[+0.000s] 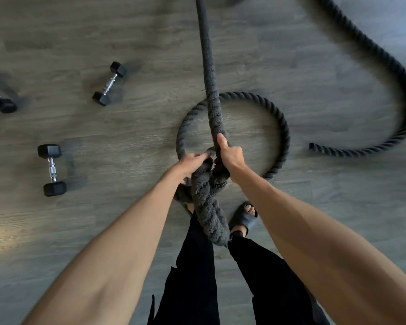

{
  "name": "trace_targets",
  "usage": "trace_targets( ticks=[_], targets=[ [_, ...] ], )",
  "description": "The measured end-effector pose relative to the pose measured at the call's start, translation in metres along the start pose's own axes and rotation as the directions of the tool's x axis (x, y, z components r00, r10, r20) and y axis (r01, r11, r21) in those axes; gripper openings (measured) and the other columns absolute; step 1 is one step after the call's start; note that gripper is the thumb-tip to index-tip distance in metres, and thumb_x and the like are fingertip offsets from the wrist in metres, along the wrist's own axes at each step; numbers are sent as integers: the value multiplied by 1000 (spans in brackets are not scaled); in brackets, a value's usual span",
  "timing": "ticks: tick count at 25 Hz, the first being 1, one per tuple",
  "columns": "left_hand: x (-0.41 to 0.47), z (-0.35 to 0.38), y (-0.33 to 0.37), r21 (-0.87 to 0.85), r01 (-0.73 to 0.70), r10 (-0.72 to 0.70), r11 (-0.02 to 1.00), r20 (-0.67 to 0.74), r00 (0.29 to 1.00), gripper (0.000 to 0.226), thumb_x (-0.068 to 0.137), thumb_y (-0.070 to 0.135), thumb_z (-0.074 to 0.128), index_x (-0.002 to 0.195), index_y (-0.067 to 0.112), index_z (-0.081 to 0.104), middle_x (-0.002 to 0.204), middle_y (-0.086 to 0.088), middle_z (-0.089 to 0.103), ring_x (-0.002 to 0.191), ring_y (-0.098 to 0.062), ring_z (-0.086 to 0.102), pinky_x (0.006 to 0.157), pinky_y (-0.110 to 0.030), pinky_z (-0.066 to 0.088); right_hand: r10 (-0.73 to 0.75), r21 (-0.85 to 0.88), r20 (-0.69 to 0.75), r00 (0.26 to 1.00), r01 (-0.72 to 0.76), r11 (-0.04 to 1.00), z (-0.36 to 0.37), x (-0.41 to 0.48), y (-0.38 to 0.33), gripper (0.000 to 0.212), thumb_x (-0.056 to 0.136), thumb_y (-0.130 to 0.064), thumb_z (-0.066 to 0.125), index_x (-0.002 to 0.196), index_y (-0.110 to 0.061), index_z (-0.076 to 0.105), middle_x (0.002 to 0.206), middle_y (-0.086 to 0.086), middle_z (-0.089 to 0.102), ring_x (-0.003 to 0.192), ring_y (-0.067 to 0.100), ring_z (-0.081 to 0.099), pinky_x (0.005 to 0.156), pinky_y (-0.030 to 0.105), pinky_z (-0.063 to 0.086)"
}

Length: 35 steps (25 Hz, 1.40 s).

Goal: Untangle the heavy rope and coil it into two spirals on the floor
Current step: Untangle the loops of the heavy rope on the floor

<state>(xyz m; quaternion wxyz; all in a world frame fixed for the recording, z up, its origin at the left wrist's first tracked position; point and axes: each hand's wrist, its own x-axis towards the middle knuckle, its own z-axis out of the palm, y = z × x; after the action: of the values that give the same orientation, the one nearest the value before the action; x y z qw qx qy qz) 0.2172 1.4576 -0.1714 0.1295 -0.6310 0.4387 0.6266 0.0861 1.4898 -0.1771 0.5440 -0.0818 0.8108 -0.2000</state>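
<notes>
At centre, above bare floor (291, 207), both arms reach forward: left hand (192, 164) and right hand (230, 156) clamp the rope (209, 184) knot; dumbbells (52, 170) lie left, rope loops right.

Both bare arms outstretched, left hand (193, 164) and right hand (230, 156) side by side, fingers (222, 143) curled shut

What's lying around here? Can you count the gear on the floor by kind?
Dumbbells: 3 (one, one, one cut off at the left edge)
Heavy rope: 1, as far as can be told, with a knotted part gripped by the left hand and right hand
Total: 4
</notes>
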Motion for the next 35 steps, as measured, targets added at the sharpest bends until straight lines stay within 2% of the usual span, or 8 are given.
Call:
trace_targets(
  ticks=[4, 8, 12, 17, 19, 26, 29, 35],
  targets=[
    [-9, 28, -15, -383, 150, -170, 912, -21, 985, 55, 84, 51, 68, 120, 9, 64, 114, -14, 71, 101, -30, 69, 95, -48, 54, -76, -122, -3, 997, 75, 990, -13, 1, 10, 83, 92, -71, 49, 126, 4, 58, 121, 17, 67, 109, 32, 65, 94, 39, 51],
    [-31, 65, -33, -866, 47, -274, 498, -105, 956, 52, 93, 35, 65, 133, 2, 53, 126, -20, 62, 108, -34, 65, 98, -54, 50, -33, -186, 28, 999, 38, 982, -42, 12, 18, 75, 99, -59, 49, 137, 5, 51, 133, 20, 61, 121, 37, 59, 102, 42, 49],
    [-79, 127, -60, -979, 39, -56, 202, 28, 998, 19, 98, 20, 60, 104, 4, 66, 85, -12, 67, 70, -22, 64, 82, -36, 51, -39, -332, 102, 994, 71, 941, -64, 9, 50, 48, 102, -37, 52, 120, 7, 60, 126, 23, 66, 113, 38, 65, 97, 48, 55],
    [-121, 177, -87, -832, 133, -28, 539, 141, 990, 31, 93, -1, 60, 124, -5, 58, 100, -25, 61, 86, -31, 63, 103, -46, 45, 110, -326, 297, 949, -8, 945, -49, -21, 86, 80, 97, -63, 49, 142, 3, 46, 139, 18, 54, 126, 39, 56, 104, 50, 49],
    [-129, 184, -108, -780, 161, -3, 605, 199, 980, 37, 93, -2, 60, 130, -4, 56, 109, -28, 60, 96, -35, 62, 107, -49, 42, 199, -340, 307, 931, -88, 936, -50, -20, 115, 70, 96, -56, 57, 136, 1, 50, 131, 17, 58, 117, 38, 61, 93, 48, 55],
    [-137, 220, -170, -955, 137, -45, 262, 130, 990, 20, 102, 16, 39, 99, 5, 55, 111, -23, 58, 90, -29, 59, 82, -38, 46, 149, -314, 422, 894, -10, 949, -70, -57, 216, 55, 96, -37, 67, 128, 6, 54, 125, 26, 65, 112, 39, 67, 101, 53, 54],
    [-119, 216, -188, -948, 68, -105, 311, 37, 994, 41, 103, 32, 47, 133, 3, 45, 128, -25, 57, 111, -35, 61, 97, -45, 50, 141, -343, 520, 843, 55, 938, -89, -97, 273, 50, 94, -30, 71, 131, -4, 50, 123, 14, 66, 112, 30, 66, 101, 47, 53],
    [-116, 248, -200, -867, 192, -178, 460, 122, 976, 55, 91, 57, 59, 116, 8, 57, 83, -15, 66, 65, -26, 66, 63, -37, 57, -32, -434, 693, 721, 452, 779, -102, -172, 357, 55, 94, -34, 71, 135, -10, 43, 116, -1, 60, 112, 19, 59, 86, 25, 50]
  ],
)
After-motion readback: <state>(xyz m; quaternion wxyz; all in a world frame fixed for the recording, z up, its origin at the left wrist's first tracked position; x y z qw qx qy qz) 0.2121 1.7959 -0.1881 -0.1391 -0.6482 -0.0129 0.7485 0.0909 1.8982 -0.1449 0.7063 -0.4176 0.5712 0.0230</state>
